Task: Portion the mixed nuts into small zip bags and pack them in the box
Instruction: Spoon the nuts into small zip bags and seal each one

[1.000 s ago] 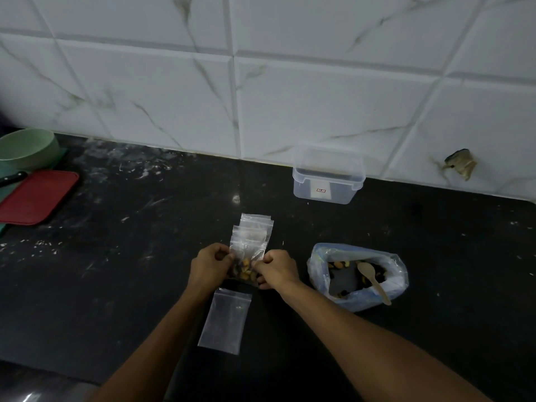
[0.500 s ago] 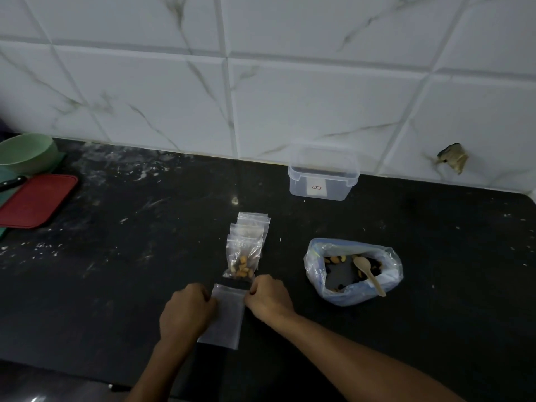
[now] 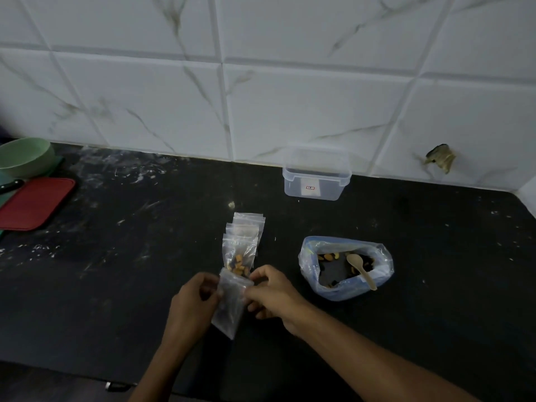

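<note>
An empty small zip bag (image 3: 230,307) is lifted off the black counter, pinched at its top edge by my left hand (image 3: 193,304) and my right hand (image 3: 271,293). Just behind it lies a filled zip bag (image 3: 239,258) with nuts in its lower part, resting on a short stack of empty zip bags (image 3: 249,223). To the right sits an open plastic bag of mixed nuts (image 3: 345,266) with a wooden spoon (image 3: 361,269) inside. A clear plastic box (image 3: 316,181) without a lid stands against the tiled wall.
A red tray (image 3: 33,203) and a green bowl (image 3: 24,156) sit at the far left, with a black knife handle (image 3: 10,185) between them. The counter (image 3: 130,256) is dusted with white specks. Its front edge runs along the bottom left.
Both hands let go of the filled bag, which now lies on the stack. They dropped to the empty bag nearer me and have raised its top edge off the counter.
</note>
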`<state>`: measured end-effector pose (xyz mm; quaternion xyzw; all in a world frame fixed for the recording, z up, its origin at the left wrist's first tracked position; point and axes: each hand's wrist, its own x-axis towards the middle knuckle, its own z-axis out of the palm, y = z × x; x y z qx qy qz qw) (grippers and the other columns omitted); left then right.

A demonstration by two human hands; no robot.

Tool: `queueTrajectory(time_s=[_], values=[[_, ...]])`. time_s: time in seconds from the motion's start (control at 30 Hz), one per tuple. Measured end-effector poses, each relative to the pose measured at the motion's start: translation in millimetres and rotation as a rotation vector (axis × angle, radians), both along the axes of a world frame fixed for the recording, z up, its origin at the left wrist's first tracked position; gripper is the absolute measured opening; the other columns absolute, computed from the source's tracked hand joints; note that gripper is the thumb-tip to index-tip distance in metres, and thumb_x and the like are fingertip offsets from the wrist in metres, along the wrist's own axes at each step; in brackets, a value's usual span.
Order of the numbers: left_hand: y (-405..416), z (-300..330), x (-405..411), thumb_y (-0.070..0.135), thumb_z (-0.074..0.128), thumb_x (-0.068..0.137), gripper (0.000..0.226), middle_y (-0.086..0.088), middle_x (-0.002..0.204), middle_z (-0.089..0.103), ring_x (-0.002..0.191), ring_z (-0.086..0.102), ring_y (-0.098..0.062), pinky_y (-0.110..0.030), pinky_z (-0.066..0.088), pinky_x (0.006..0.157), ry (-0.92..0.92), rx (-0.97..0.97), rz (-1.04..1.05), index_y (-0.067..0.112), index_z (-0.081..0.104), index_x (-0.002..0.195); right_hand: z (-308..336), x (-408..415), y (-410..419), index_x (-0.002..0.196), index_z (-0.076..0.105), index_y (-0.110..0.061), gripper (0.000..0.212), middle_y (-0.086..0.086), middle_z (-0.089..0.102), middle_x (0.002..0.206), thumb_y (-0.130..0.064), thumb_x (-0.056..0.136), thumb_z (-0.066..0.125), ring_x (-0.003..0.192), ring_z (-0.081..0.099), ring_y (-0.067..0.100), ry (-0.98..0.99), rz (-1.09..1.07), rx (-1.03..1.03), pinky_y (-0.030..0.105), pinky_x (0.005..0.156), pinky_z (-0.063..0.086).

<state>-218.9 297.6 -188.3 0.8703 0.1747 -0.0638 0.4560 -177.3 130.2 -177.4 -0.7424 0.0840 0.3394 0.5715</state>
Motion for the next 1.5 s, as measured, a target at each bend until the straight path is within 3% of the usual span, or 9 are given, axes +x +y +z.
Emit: queueTrajectory(time_s=[0.17, 0.47, 0.6, 0.8, 0.97, 1.13, 1.23, 1.37, 1.5], values=[[-36.8, 29.6, 18.9, 0.014, 0.065, 0.091, 0.025, 0.013, 0.092, 0.063, 0.082, 0.062, 0.003, -0.011, 0.048, 0.057, -0.12, -0.061, -0.124, 0.036, 0.057, 0.1, 36.6, 0.9, -37.2, 0.098, 0.063, -0.02, 0.007, 0.004, 0.07, 0.096, -0.022, 0.092, 0.06, 0.077, 0.064, 0.009, -0.18, 0.045, -0.038, 0.022, 0.064, 0.05], [-104.8, 60.1, 50.9, 0.033, 0.06, 0.094, 0.01, 0.007, 0.083, 0.063, 0.076, 0.061, -0.001, -0.014, 0.047, 0.063, -0.35, -0.1, -0.189, 0.025, 0.061, 0.089, 61.0, 3.1, -90.6, 0.076, 0.063, -0.018, 0.014, 0.0, 0.067, 0.074, -0.021, 0.089, 0.065, 0.07, 0.065, 0.012, -0.563, -0.23, -0.367, 0.03, 0.066, 0.055], [-129.6, 65.8, 58.4, 0.046, 0.057, 0.093, 0.033, -0.004, 0.077, 0.068, 0.072, 0.065, -0.014, -0.024, 0.053, 0.066, -0.221, -0.286, -0.285, 0.016, 0.066, 0.083, 57.3, -2.3, -100.3, 0.068, 0.058, -0.02, 0.022, -0.002, 0.063, 0.067, -0.021, 0.088, 0.068, 0.065, 0.061, 0.01, -0.683, -0.298, -0.418, 0.023, 0.063, 0.049], [-148.1, 62.7, 62.5, 0.022, 0.055, 0.098, 0.02, -0.007, 0.079, 0.071, 0.079, 0.07, -0.022, -0.032, 0.059, 0.071, -0.127, -0.445, -0.308, 0.012, 0.068, 0.085, 44.8, -11.2, -107.6, 0.075, 0.065, -0.012, 0.012, -0.002, 0.067, 0.069, -0.017, 0.085, 0.071, 0.066, 0.064, 0.005, -0.706, -0.344, -0.348, 0.02, 0.064, 0.053], [-149.0, 57.3, 64.7, 0.014, 0.058, 0.095, 0.017, -0.009, 0.081, 0.072, 0.08, 0.072, -0.026, -0.046, 0.061, 0.078, -0.128, -0.382, -0.338, 0.011, 0.07, 0.083, 46.6, -10.8, -111.5, 0.074, 0.064, -0.022, 0.02, -0.005, 0.066, 0.072, -0.02, 0.092, 0.057, 0.071, 0.064, 0.0, -0.487, -0.329, -0.214, 0.019, 0.067, 0.047], [-151.2, 58.6, 65.7, 0.016, 0.065, 0.091, 0.015, -0.001, 0.079, 0.072, 0.078, 0.072, -0.016, -0.042, 0.061, 0.079, -0.103, -0.314, -0.449, 0.018, 0.07, 0.077, 47.3, -4.1, -116.4, 0.085, 0.07, -0.01, 0.031, 0.011, 0.072, 0.082, -0.026, 0.099, 0.047, 0.083, 0.069, 0.021, -0.382, -0.401, -0.154, 0.035, 0.081, 0.055], [-152.7, 62.4, 67.2, 0.013, 0.067, 0.088, 0.016, 0.002, 0.078, 0.071, 0.075, 0.07, -0.012, -0.035, 0.061, 0.076, -0.104, -0.251, -0.447, 0.02, 0.069, 0.074, 47.3, 0.0, -124.0, 0.089, 0.067, -0.006, 0.031, 0.013, 0.069, 0.085, -0.022, 0.1, 0.044, 0.084, 0.068, 0.022, -0.396, -0.291, -0.337, 0.036, 0.081, 0.054], [-150.5, 67.5, 74.2, 0.014, 0.067, 0.085, 0.013, 0.006, 0.073, 0.066, 0.068, 0.063, -0.007, -0.021, 0.052, 0.062, -0.163, 0.006, -0.39, 0.021, 0.064, 0.075, 54.8, 3.2, -140.3, 0.078, 0.064, -0.019, 0.017, -0.003, 0.064, 0.071, -0.024, 0.092, 0.057, 0.066, 0.063, 0.01, -0.596, -0.21, -0.669, 0.029, 0.063, 0.055], [-154.0, 69.6, 74.4, 0.021, 0.067, 0.086, 0.012, 0.008, 0.072, 0.063, 0.067, 0.06, -0.005, -0.022, 0.05, 0.061, -0.208, 0.143, -0.424, 0.025, 0.062, 0.076, 63.7, 5.3, -143.7, 0.075, 0.06, -0.022, 0.016, -0.004, 0.061, 0.067, -0.027, 0.091, 0.06, 0.06, 0.06, 0.009, -0.665, -0.155, -0.789, 0.025, 0.056, 0.049]])
